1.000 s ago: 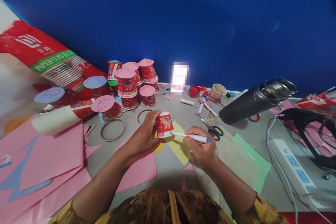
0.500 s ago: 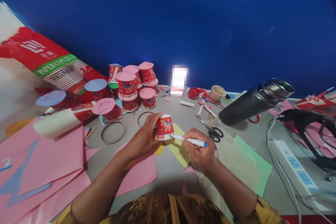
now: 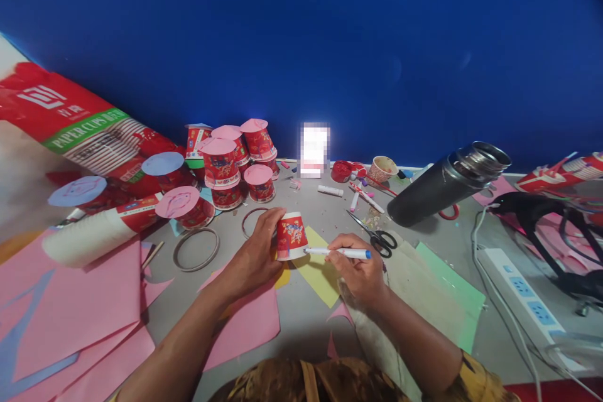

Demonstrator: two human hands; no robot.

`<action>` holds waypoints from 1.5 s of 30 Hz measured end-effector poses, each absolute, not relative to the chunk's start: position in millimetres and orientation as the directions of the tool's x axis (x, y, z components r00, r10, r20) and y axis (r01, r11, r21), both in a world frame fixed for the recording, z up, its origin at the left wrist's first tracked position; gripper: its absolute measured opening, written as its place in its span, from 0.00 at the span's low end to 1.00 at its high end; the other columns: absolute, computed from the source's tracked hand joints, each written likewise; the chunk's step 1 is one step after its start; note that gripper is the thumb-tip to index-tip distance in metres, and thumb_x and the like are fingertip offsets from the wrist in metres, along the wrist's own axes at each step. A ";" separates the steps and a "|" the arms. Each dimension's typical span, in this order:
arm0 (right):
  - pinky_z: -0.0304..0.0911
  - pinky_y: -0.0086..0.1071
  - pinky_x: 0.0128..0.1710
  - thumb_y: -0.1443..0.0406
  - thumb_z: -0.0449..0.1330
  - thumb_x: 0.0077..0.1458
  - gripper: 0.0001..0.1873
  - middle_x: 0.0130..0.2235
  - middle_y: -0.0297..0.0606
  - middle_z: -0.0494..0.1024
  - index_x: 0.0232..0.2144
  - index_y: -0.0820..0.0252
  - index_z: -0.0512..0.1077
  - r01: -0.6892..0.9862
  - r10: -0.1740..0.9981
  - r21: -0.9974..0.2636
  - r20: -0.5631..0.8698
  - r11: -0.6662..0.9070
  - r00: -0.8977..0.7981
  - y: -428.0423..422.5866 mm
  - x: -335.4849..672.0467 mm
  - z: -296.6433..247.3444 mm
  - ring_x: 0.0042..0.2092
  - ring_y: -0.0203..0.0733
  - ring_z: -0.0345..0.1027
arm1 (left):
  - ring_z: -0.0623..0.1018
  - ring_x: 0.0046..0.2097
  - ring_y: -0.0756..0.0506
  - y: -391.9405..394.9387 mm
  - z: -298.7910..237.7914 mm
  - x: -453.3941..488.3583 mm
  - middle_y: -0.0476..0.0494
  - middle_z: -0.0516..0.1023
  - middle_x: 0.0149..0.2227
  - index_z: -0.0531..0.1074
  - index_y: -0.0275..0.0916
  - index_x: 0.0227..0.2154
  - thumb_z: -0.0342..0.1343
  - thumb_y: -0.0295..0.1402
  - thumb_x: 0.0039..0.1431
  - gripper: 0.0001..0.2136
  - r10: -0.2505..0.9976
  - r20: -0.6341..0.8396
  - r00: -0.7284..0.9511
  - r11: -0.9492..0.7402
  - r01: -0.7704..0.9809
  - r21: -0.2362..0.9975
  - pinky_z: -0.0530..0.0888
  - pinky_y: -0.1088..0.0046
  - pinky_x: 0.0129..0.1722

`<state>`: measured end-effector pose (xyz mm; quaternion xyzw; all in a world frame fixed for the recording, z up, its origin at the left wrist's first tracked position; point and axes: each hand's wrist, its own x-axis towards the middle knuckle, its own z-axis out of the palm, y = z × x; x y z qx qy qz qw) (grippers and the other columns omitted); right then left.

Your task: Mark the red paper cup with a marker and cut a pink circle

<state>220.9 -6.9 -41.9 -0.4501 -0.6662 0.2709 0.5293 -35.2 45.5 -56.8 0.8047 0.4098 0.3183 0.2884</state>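
Note:
My left hand [image 3: 260, 251] is closed round the left side of a red and white paper cup [image 3: 292, 233], held upside down and slightly tilted, its wide rim at the bottom. Between the fingers of my right hand [image 3: 360, 270] is a white marker pen [image 3: 340, 252] with a blue end. Its tip meets or nearly meets the cup's lower right edge. Beneath the hands lie a yellow paper sheet [image 3: 316, 276] and a pink paper sheet [image 3: 252, 330]. Just beyond my right hand rest black-handled scissors [image 3: 380, 240].
Left stand several red cups topped with paper discs [image 3: 219, 166], near a bag of paper cups [image 3: 89, 125] and a fallen cup stack [image 3: 89, 242]. A tape ring [image 3: 196, 250] lies nearer. At right are a leaning black flask [image 3: 438, 188] and a power strip [image 3: 527, 295] with cables.
The camera view has shifted slightly, so the table's things sit a little further left and lower. Both hands keep their hold on the cup and the marker pen, whose barrel lies more level.

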 end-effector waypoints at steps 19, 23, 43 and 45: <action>0.74 0.36 0.39 0.67 0.65 0.66 0.06 0.38 0.39 0.83 0.46 0.53 0.76 0.426 0.759 -0.644 0.620 0.636 -0.197 0.2 217.4 -48.3 0.38 0.44 0.78 | 0.66 0.74 0.31 35.7 -49.5 -27.4 0.34 0.62 0.72 0.54 0.48 0.73 0.68 0.28 0.57 0.44 0.886 0.159 0.436 -0.339 0.374 0.863 0.68 0.45 0.73; 0.72 0.35 0.36 0.70 0.63 0.67 0.08 0.35 0.37 0.82 0.45 0.52 0.74 0.469 0.702 -0.549 0.663 0.692 -0.261 3.4 218.0 -45.8 0.36 0.43 0.77 | 0.68 0.73 0.31 33.6 -49.2 -24.4 0.33 0.63 0.71 0.56 0.47 0.73 0.71 0.33 0.57 0.44 0.886 0.134 0.443 -0.295 0.317 0.901 0.67 0.43 0.74; 0.73 0.41 0.34 0.63 0.59 0.73 0.11 0.33 0.41 0.85 0.51 0.52 0.81 0.317 0.737 -0.673 0.658 0.668 -0.156 -11.9 221.2 -30.2 0.34 0.47 0.78 | 0.67 0.71 0.29 34.8 -37.8 -25.7 0.33 0.67 0.67 0.58 0.44 0.70 0.62 0.24 0.54 0.40 0.857 0.298 0.420 -0.482 0.451 0.751 0.66 0.40 0.73; 0.73 0.39 0.35 0.65 0.62 0.70 0.09 0.34 0.40 0.85 0.47 0.52 0.82 0.336 0.762 -0.691 0.626 0.640 -0.166 -14.0 219.3 -29.5 0.34 0.46 0.78 | 0.66 0.72 0.29 34.8 -39.1 -26.5 0.32 0.65 0.68 0.57 0.44 0.71 0.61 0.23 0.53 0.41 0.851 0.291 0.438 -0.491 0.463 0.738 0.64 0.39 0.73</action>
